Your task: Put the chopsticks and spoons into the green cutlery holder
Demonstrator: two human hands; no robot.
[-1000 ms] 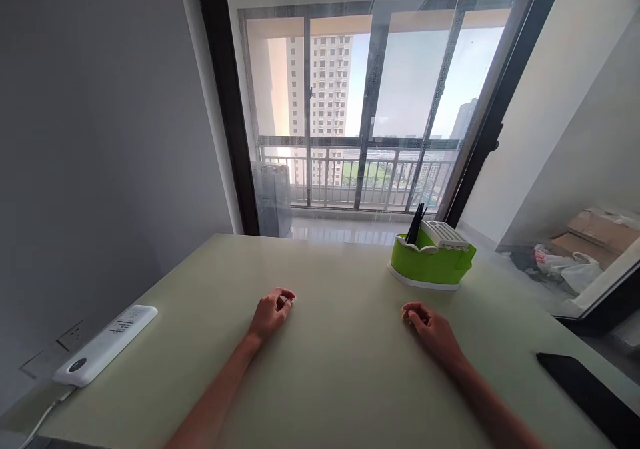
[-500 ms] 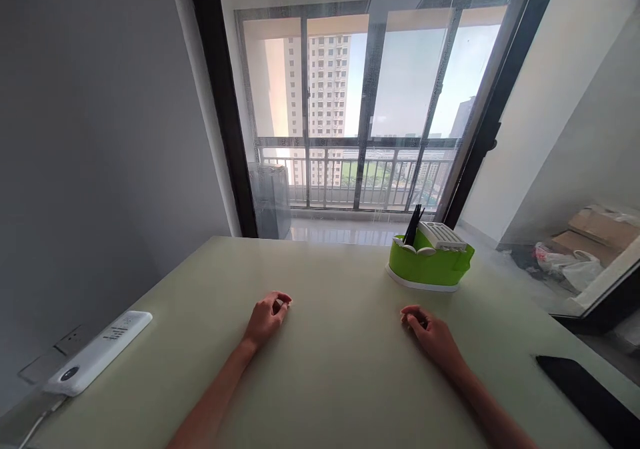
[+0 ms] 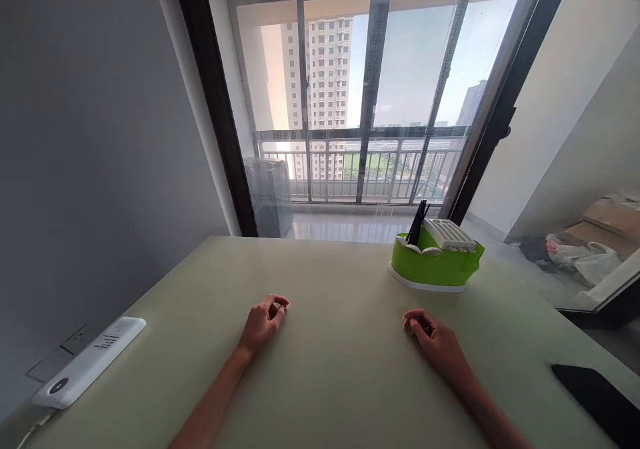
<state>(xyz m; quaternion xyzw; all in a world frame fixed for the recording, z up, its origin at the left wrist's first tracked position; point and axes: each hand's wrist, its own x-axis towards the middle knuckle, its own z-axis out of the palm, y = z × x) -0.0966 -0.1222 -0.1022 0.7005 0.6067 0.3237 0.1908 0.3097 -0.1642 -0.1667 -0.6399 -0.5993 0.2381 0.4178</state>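
My left hand point(image 3: 263, 322) rests on the pale green table point(image 3: 330, 369), fingers curled loosely into a fist with nothing in it. My right hand point(image 3: 434, 341) lies on the table to the right, also curled and holding nothing. A green holder point(image 3: 434, 262) with a white rim stands just beyond my right hand; black sticks point(image 3: 416, 223) stand in it and a white slotted piece point(image 3: 449, 233) sits on top.
A white power strip point(image 3: 89, 361) lies at the table's left edge beside a wall socket point(image 3: 75, 339). A black phone point(image 3: 597, 399) lies at the right front corner. Behind the table are glass balcony doors point(image 3: 370, 102); boxes and bags point(image 3: 590, 249) are on the floor at right.
Both hands stay where they were on the table. The view has tilted slightly, so the power strip and phone sit lower in the frame.
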